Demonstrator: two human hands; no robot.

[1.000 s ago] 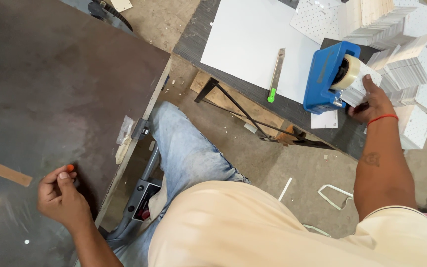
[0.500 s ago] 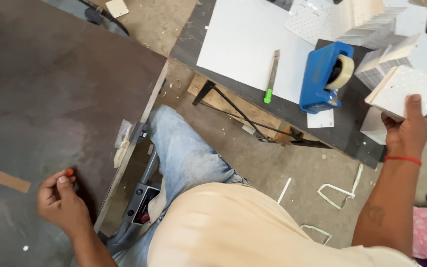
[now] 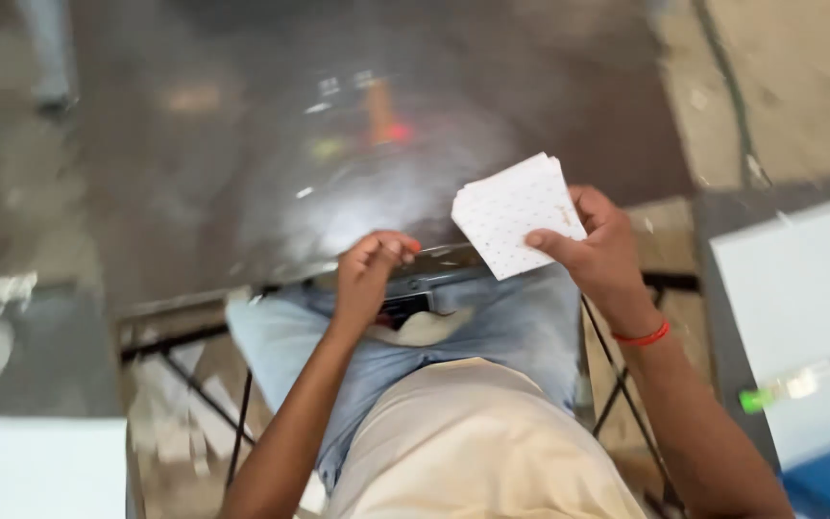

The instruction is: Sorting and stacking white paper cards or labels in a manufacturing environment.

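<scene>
The right hand point(image 3: 602, 255) pinches a small stack of white dotted cards point(image 3: 519, 213) between thumb and fingers, holding it above the near edge of the dark table point(image 3: 242, 144). The left hand point(image 3: 369, 274), just left of the cards, is loosely curled with fingertips pressed together, holding nothing visible.

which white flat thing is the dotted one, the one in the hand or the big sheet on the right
The dotted one is the small white card stack held in the right hand. The big white sheet lying on the right-hand table looks plain, with no dots visible.
</scene>
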